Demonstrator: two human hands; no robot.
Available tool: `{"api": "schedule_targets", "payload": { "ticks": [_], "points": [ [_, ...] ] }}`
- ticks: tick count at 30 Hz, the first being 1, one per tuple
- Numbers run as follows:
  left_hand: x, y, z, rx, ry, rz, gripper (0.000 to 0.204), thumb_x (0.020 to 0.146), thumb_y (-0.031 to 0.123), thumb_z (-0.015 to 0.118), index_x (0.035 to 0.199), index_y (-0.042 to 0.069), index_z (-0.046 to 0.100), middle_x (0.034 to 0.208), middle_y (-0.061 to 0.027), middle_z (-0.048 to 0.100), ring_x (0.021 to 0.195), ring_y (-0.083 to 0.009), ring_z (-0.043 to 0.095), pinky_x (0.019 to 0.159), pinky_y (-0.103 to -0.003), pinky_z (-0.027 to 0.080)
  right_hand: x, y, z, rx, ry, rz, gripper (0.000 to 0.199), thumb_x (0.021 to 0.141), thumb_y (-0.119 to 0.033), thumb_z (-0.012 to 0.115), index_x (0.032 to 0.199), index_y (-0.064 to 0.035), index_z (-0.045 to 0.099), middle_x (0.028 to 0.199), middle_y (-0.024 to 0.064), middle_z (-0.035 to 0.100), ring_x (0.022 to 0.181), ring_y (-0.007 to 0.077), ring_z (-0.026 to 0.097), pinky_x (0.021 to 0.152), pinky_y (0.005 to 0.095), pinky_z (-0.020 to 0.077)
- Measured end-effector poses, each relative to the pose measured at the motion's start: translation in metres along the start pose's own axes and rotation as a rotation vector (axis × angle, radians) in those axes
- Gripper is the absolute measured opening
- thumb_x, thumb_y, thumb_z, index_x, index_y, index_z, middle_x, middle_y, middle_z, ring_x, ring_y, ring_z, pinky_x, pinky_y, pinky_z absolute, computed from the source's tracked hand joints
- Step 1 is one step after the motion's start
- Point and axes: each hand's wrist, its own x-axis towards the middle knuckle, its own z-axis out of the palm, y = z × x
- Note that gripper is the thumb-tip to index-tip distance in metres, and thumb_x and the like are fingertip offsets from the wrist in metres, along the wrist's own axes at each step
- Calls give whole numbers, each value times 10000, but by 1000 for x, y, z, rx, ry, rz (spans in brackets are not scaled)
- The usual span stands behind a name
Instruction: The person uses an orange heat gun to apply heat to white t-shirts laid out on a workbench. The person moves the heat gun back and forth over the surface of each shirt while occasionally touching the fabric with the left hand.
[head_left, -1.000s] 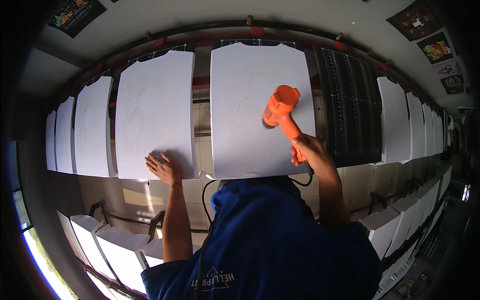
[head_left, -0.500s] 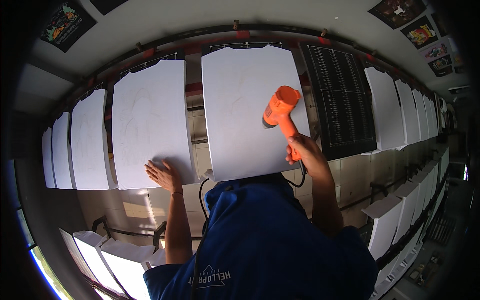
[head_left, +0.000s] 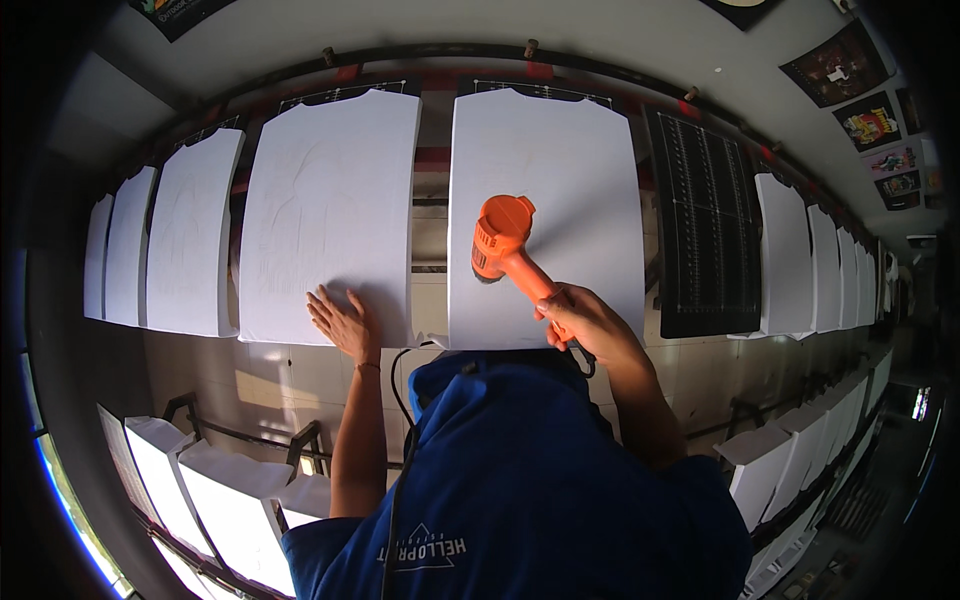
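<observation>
My right hand (head_left: 592, 326) is wrapped round the handle of an orange heat gun (head_left: 503, 232). The gun hangs over a white shirt (head_left: 590, 170) stretched on a board in front of me, its dark nozzle toward the left and down. To the left, my left hand (head_left: 343, 324) rests on the lower part of another white shirt (head_left: 330, 180), fingers spread and holding nothing. Faint lines mark that shirt. A black cord (head_left: 396, 385) runs past my blue clothing, and a piece of cord shows below my right hand.
A bare black board (head_left: 703, 215) with white grid marks stands right of the shirts. Several more shirt-covered boards (head_left: 192, 235) line both sides along a dark rail (head_left: 440, 52). Behind me, other white-covered boards (head_left: 235, 500) sit on a second rack.
The heat gun has swung left across the shirt, from its right side toward its left part. My left hand stays on the neighbouring shirt. The whole view has shifted slightly.
</observation>
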Motion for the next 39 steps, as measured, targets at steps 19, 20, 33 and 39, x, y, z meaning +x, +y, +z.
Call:
{"api": "schedule_targets", "payload": {
  "ticks": [19, 20, 33, 39],
  "points": [
    [-2, 7, -2, 54, -12, -5, 611, 981, 392, 423, 1464, 39, 298, 1536, -204, 240, 1432, -350, 200, 1176, -457, 150, -15, 0, -32, -82, -57, 40, 291, 942, -271, 577, 979, 14, 535, 755, 42, 554, 587, 106, 539, 519, 253, 448],
    [-2, 7, -2, 55, -16, -10, 613, 982, 393, 420, 1467, 39, 293, 1537, -204, 235, 1432, -350, 197, 1176, -456, 149, -18, 1, -34, -86, -61, 42, 289, 942, -273, 579, 973, 11, 535, 755, 39, 552, 585, 105, 537, 518, 252, 447],
    [-32, 37, -1, 41, -52, 4, 612, 1002, 385, 373, 1472, 9, 261, 1532, -213, 241, 1429, -371, 194, 1175, -461, 150, -35, 5, -66, -104, -30, 65, 294, 938, -285, 591, 918, 5, 548, 741, 39, 554, 583, 96, 555, 508, 232, 458],
    [-51, 55, 0, 26, -41, 110, 619, 994, 374, 383, 1464, -11, 262, 1527, -230, 238, 1426, -372, 202, 1175, -461, 148, -9, 0, -75, -44, 105, -65, 283, 937, -281, 588, 921, -3, 540, 757, 32, 544, 587, 94, 535, 512, 236, 440]
  ]
}}
